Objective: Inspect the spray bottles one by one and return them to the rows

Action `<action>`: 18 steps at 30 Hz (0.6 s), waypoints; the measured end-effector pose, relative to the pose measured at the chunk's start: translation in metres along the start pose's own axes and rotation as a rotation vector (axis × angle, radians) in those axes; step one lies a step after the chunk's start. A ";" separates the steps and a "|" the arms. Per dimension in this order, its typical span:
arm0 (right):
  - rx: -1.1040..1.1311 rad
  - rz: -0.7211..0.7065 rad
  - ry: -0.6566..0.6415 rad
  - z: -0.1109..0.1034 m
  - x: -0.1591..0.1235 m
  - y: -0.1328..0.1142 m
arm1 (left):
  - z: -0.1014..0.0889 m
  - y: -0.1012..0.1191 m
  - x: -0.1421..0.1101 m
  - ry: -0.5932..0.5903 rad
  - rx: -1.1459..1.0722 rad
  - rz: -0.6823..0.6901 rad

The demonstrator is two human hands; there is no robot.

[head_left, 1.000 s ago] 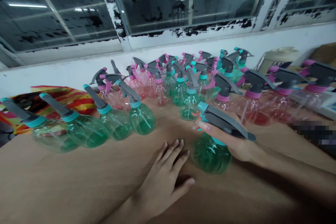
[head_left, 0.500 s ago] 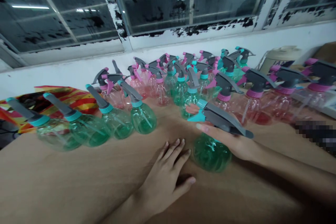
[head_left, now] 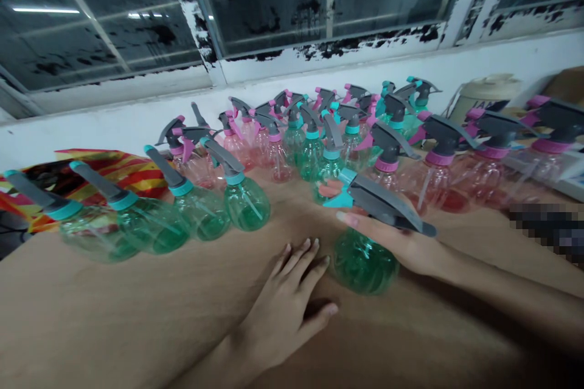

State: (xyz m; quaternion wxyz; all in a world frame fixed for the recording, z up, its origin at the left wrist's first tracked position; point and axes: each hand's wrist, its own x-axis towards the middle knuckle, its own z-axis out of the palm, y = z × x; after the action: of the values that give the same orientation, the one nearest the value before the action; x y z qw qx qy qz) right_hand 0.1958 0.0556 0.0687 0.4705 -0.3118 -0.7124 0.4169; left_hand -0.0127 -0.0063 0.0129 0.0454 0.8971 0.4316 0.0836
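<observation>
My right hand (head_left: pixel 406 246) is wrapped round the neck of a green spray bottle (head_left: pixel 365 264), just under its grey and teal trigger head. The bottle is upright at the right of my left hand. Palm down on the wooden table (head_left: pixel 114 316), my left hand (head_left: pixel 292 298) lies with its fingers spread and holds nothing. Its fingertips are close to the held bottle. Ahead of the left hand stands another green spray bottle (head_left: pixel 247 203) with a teal collar. Part of the held bottle's neck is hidden behind my right fingers.
Several green spray bottles (head_left: pixel 152 222) line the left side. Pink spray bottles (head_left: pixel 438 182) stand at the right, with a mixed cluster behind. A red and yellow bag (head_left: pixel 114 173) lies at the left. A beige jug (head_left: pixel 488 97) stands by the white wall (head_left: pixel 114 115), below windows.
The view has shifted slightly, so everything sits a little further left and up. Both hands keep their pose, and the right one still grips the spray bottle.
</observation>
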 end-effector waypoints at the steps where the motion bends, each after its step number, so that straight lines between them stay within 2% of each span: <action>1: 0.006 0.000 -0.001 0.000 0.000 0.000 | 0.000 0.000 0.000 -0.002 -0.004 -0.002; 6: 0.037 0.044 -0.029 0.000 0.000 -0.001 | -0.002 0.001 0.001 -0.025 -0.004 -0.006; 18: -0.027 0.010 -0.046 -0.002 -0.001 0.000 | -0.002 0.001 0.001 -0.043 0.048 -0.002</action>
State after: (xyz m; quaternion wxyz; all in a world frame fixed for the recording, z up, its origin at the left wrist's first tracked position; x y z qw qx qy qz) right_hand 0.1984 0.0557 0.0685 0.4477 -0.3120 -0.7272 0.4164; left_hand -0.0117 -0.0064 0.0147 0.0330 0.8990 0.4334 0.0539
